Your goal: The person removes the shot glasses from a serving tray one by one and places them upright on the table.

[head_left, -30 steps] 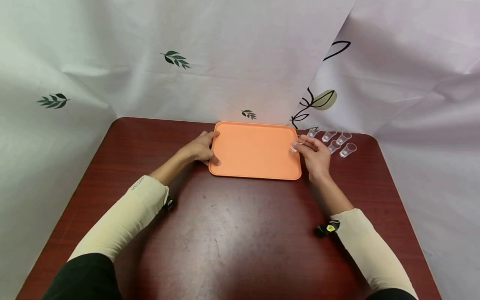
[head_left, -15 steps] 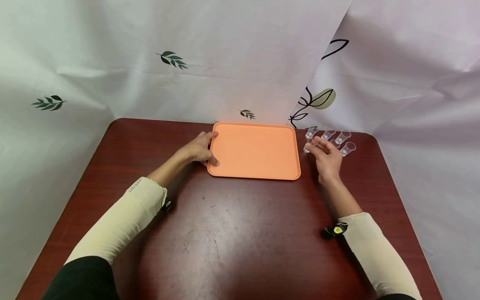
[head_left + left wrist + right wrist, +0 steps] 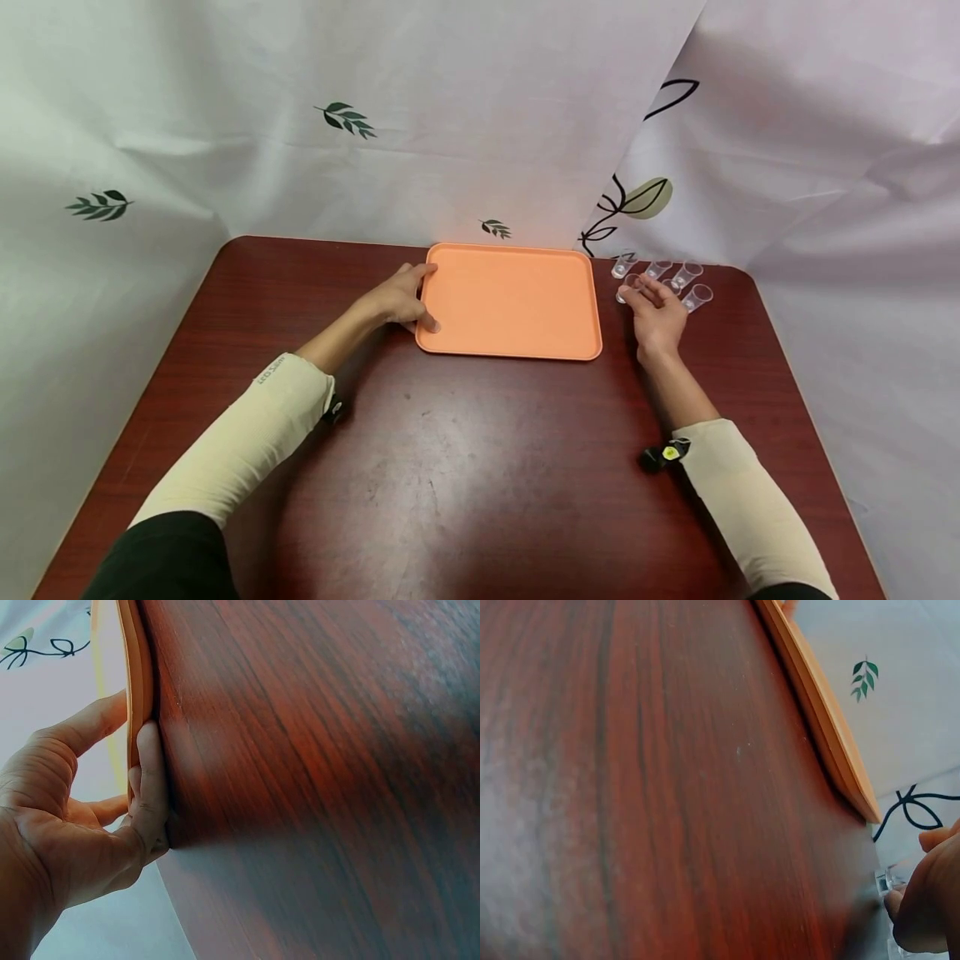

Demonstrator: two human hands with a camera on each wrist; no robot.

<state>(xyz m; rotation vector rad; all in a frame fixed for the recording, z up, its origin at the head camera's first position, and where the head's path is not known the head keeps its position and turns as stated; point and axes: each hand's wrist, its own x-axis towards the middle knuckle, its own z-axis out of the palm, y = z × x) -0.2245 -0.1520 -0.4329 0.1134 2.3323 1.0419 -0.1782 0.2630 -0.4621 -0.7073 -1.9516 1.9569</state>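
Observation:
An orange rectangular tray [image 3: 510, 304] lies on the table in the head view. My left hand [image 3: 397, 297] grips its left edge, with thumb and a finger over the rim; the left wrist view shows other fingers [image 3: 152, 765] under it. Just right of the tray, my right hand [image 3: 660, 321] pinches a small clear plastic cup [image 3: 632, 282] between thumb and fingers. The cup is upright, close over the table or on it. In the right wrist view, the hand [image 3: 930, 900] partly hides this cup [image 3: 883, 883].
Several more clear cups stand at the back right, one [image 3: 623, 265] behind the held cup and another [image 3: 699, 297] beyond my knuckles. A dark red wooden table [image 3: 480, 467] extends in front. White leaf-printed cloth [image 3: 450, 125] hangs right behind it.
My right hand has carried the cup rightward from over the tray's right edge to the table area beside the other cups. The left hand and tray hold their places.

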